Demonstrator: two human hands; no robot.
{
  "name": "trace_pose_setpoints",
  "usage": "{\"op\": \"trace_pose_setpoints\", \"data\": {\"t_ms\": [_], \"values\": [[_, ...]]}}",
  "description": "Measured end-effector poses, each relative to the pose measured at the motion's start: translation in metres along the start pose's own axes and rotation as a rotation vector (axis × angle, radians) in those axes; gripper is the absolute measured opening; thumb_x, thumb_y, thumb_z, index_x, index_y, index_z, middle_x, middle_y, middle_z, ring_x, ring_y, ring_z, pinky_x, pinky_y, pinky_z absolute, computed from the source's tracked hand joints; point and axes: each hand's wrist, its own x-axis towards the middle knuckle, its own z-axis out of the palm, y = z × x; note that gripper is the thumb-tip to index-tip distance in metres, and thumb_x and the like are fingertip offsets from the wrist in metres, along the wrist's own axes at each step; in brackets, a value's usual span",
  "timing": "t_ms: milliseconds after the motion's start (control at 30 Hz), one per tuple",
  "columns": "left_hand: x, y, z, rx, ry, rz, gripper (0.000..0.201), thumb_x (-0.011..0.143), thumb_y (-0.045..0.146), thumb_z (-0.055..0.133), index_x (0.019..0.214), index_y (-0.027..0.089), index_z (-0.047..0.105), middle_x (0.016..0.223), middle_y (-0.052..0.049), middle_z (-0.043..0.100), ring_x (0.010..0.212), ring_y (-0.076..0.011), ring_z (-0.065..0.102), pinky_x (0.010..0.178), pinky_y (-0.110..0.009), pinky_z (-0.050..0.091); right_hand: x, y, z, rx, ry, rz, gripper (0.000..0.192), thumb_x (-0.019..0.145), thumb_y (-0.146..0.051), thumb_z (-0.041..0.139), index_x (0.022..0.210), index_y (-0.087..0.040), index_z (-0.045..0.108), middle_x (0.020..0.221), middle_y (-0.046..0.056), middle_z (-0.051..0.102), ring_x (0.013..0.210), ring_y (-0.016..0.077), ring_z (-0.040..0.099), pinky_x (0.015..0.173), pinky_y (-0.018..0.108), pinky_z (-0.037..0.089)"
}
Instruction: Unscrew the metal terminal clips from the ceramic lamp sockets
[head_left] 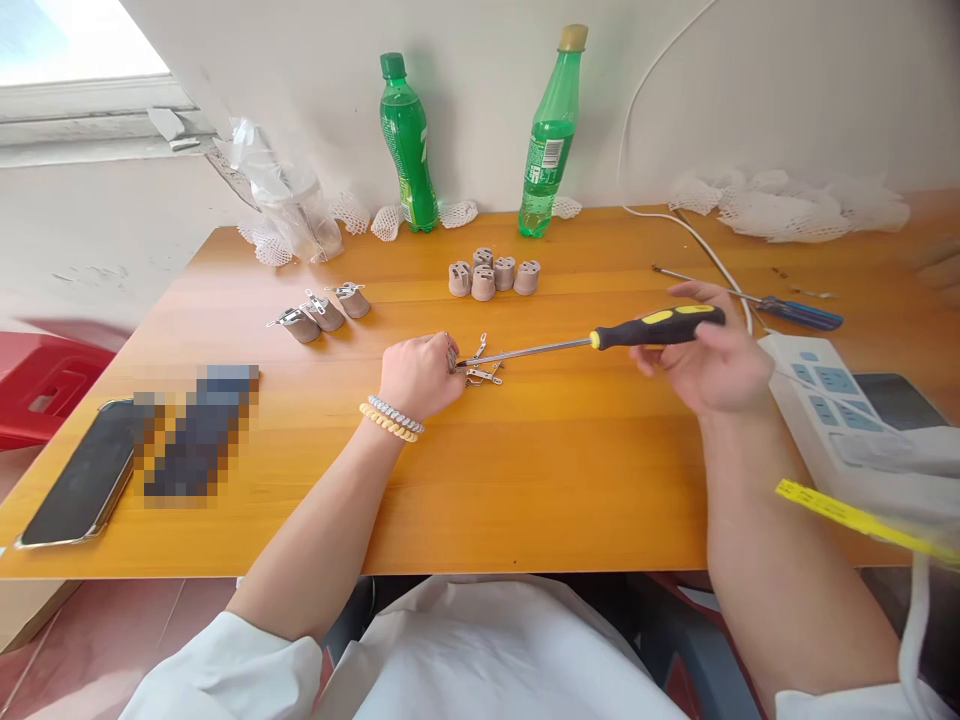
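My left hand [421, 372] is closed around a small greyish piece [451, 356], mostly hidden by the fingers, that looks like one of the ceramic lamp holders. The tip of a screwdriver [652, 328] with a black and yellow handle meets this piece. Its handle lies across my right hand [716, 355], fingers loosely curled about it and slightly blurred. Small metal brackets [484, 377] lie on the table just beside my left hand. Farther left stand three lamp holders [326, 312] with metal brackets on top. Several lamp holders without brackets [483, 280] are grouped behind my hands.
On the wooden table [570, 480], two green bottles [409, 150] stand near the wall among white foam nets [810, 205]. A second screwdriver [799, 312] and a white power strip [817, 390] are at right. A phone [79, 475] and a blurred-out dark object [202, 430] lie left.
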Motion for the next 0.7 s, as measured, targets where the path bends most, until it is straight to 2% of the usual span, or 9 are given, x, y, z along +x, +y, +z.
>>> {"op": "trace_pose_setpoints", "data": {"t_ms": [67, 133, 200, 267, 400, 467, 533, 633, 700], "values": [[0.001, 0.001, -0.001, 0.019, -0.039, -0.005, 0.024, 0.071, 0.039, 0.059, 0.085, 0.022, 0.069, 0.07, -0.006, 0.069, 0.073, -0.0274, 0.066, 0.061, -0.033, 0.044, 0.0, -0.002, 0.0, -0.086, 0.068, 0.018, 0.039, 0.075, -0.059, 0.06, 0.077, -0.02, 0.063, 0.044, -0.001, 0.05, 0.031, 0.0114, 0.039, 0.032, 0.025, 0.025], [0.002, 0.001, 0.0, 0.028, -0.062, -0.002, 0.024, 0.07, 0.041, 0.06, 0.083, 0.023, 0.069, 0.07, -0.006, 0.07, 0.074, -0.0275, 0.066, 0.06, -0.033, 0.044, 0.0, -0.003, -0.001, -0.131, 0.127, -0.018, 0.035, 0.075, -0.053, 0.064, 0.069, -0.019, 0.063, 0.039, -0.003, 0.042, 0.03, 0.0078, 0.03, 0.033, 0.024, 0.022], [0.003, 0.001, 0.002, 0.032, -0.074, -0.005, 0.023, 0.069, 0.042, 0.061, 0.081, 0.024, 0.07, 0.069, -0.006, 0.069, 0.073, -0.0271, 0.066, 0.06, -0.033, 0.043, 0.0, -0.003, -0.003, -0.074, 0.077, -0.026, 0.027, 0.06, -0.035, 0.077, 0.079, -0.021, 0.065, 0.056, -0.001, 0.058, 0.042, 0.0112, 0.046, 0.038, 0.025, 0.034], [0.003, 0.001, 0.003, 0.03, -0.074, -0.009, 0.024, 0.069, 0.043, 0.061, 0.079, 0.024, 0.07, 0.068, -0.006, 0.069, 0.072, -0.0267, 0.066, 0.059, -0.033, 0.042, -0.001, -0.004, -0.004, -0.012, -0.009, 0.027, 0.04, 0.055, -0.033, 0.077, 0.091, -0.023, 0.064, 0.075, 0.002, 0.067, 0.054, 0.0162, 0.056, 0.043, 0.028, 0.042], [0.003, 0.001, 0.003, 0.017, -0.068, -0.004, 0.025, 0.069, 0.045, 0.06, 0.078, 0.024, 0.069, 0.067, -0.006, 0.068, 0.07, -0.0267, 0.065, 0.058, -0.032, 0.041, 0.0, -0.002, -0.006, -0.132, 0.098, -0.007, 0.027, 0.073, -0.046, 0.064, 0.076, -0.019, 0.065, 0.051, 0.0, 0.053, 0.035, 0.0095, 0.039, 0.034, 0.025, 0.028], [0.003, 0.001, 0.002, 0.027, -0.068, 0.001, 0.025, 0.069, 0.045, 0.06, 0.078, 0.023, 0.069, 0.066, -0.006, 0.068, 0.07, -0.027, 0.065, 0.058, -0.032, 0.041, 0.001, -0.001, -0.008, -0.11, 0.072, -0.068, 0.024, 0.062, -0.034, 0.074, 0.079, -0.02, 0.064, 0.061, 0.001, 0.059, 0.045, 0.0112, 0.05, 0.041, 0.026, 0.038], [0.003, 0.001, 0.001, 0.048, -0.075, 0.012, 0.024, 0.069, 0.043, 0.059, 0.077, 0.023, 0.069, 0.066, -0.007, 0.068, 0.07, -0.0273, 0.065, 0.058, -0.033, 0.041, 0.001, 0.0, -0.01, -0.033, -0.041, -0.009, 0.041, 0.056, -0.031, 0.075, 0.095, -0.023, 0.063, 0.077, 0.003, 0.066, 0.06, 0.0172, 0.06, 0.05, 0.03, 0.047], [0.004, 0.002, 0.001, 0.075, -0.103, 0.05, 0.021, 0.069, 0.04, 0.059, 0.077, 0.023, 0.069, 0.067, -0.007, 0.068, 0.069, -0.0276, 0.065, 0.058, -0.033, 0.041, 0.002, 0.0, -0.011, -0.126, 0.038, 0.067, 0.031, 0.07, -0.045, 0.065, 0.089, -0.02, 0.063, 0.06, 0.002, 0.06, 0.042, 0.0141, 0.051, 0.036, 0.026, 0.035], [0.004, 0.002, 0.001, 0.081, -0.117, 0.07, 0.022, 0.069, 0.039, 0.059, 0.078, 0.023, 0.07, 0.068, -0.008, 0.069, 0.069, -0.0276, 0.065, 0.058, -0.034, 0.042, 0.002, 0.0, -0.011, -0.178, 0.1, 0.007, 0.028, 0.066, -0.04, 0.072, 0.085, -0.021, 0.061, 0.056, -0.001, 0.057, 0.038, 0.0109, 0.046, 0.035, 0.024, 0.032]]}}
